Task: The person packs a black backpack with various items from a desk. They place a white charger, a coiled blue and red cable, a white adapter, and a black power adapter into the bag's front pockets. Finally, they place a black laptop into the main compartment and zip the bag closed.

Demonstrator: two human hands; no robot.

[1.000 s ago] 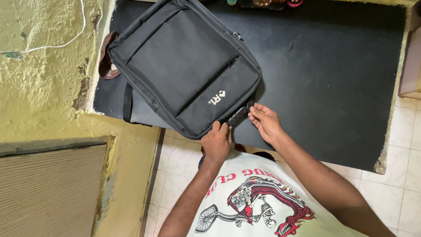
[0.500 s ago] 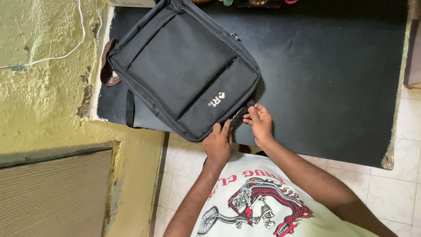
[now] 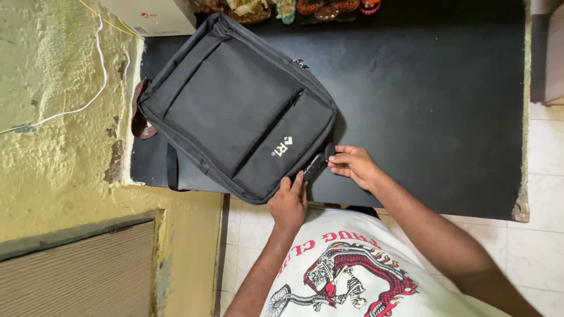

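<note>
Lying flat on a black tabletop (image 3: 423, 105), a dark grey backpack (image 3: 235, 111) sits at the table's left end, its near corner overhanging the front edge. The left hand (image 3: 289, 202) presses on that corner, fingers spread flat on the fabric. The right hand (image 3: 352, 165) is pinched shut on a small black strap buckle (image 3: 317, 164) at the bag's lower right edge (whether it is a buckle or a handle end is hard to tell). Both hands are close together. A white box (image 3: 154, 16) and small figurines (image 3: 282, 7) stand at the table's far edge.
</note>
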